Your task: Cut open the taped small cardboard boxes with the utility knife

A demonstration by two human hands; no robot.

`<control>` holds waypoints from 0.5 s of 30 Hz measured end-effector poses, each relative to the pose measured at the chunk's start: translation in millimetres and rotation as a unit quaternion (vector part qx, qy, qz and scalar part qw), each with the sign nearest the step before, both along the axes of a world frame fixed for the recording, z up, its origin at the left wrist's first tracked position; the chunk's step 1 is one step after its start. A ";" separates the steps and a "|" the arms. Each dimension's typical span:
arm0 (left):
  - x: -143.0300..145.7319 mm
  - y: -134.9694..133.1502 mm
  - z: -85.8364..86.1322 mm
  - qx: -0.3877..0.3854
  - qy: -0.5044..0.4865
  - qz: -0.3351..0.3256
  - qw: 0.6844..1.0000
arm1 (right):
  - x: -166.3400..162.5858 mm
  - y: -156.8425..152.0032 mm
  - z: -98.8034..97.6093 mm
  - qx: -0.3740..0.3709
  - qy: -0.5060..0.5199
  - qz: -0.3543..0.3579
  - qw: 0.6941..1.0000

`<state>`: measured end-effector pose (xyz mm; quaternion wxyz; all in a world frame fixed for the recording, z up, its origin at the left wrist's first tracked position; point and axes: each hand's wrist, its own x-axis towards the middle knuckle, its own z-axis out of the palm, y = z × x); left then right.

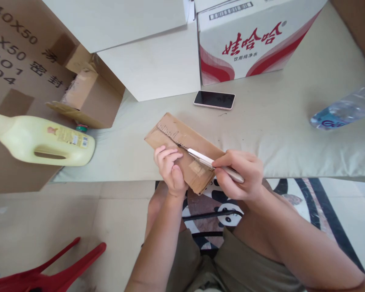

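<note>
A small flat brown cardboard box (173, 134) lies on the front edge of a pale cushioned surface (276, 138), partly overhanging it. My left hand (169, 167) presses down on the box's near left part. My right hand (241, 174) grips a white utility knife (202, 158), whose tip rests along the taped seam on top of the box.
A phone (214, 99) lies face up behind the box. A white and red carton (246, 40) and plain white boxes (152, 69) stand at the back. A yellow jug (45, 140) and brown cartons (88, 97) sit at left, a water bottle (343, 109) at right, a red stool (57, 271) below.
</note>
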<state>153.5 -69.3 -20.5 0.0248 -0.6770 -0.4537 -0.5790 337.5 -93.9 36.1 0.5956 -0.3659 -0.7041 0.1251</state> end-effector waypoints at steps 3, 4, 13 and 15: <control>0.2 0.2 0.0 0.003 -0.005 -0.007 1.000 | -0.1 0.1 0.4 0.000 0.001 0.001 1.000; 0.3 0.2 0.0 0.004 -0.007 -0.011 1.000 | -0.1 0.0 0.4 0.001 0.002 0.002 1.000; -0.9 -1.0 -0.3 -0.020 0.019 0.028 0.999 | 0.1 -0.1 0.9 -0.008 -0.001 0.002 1.000; -0.9 -1.1 -0.2 -0.020 0.019 0.032 0.999 | -0.2 0.1 1.3 -0.007 -0.001 0.004 1.000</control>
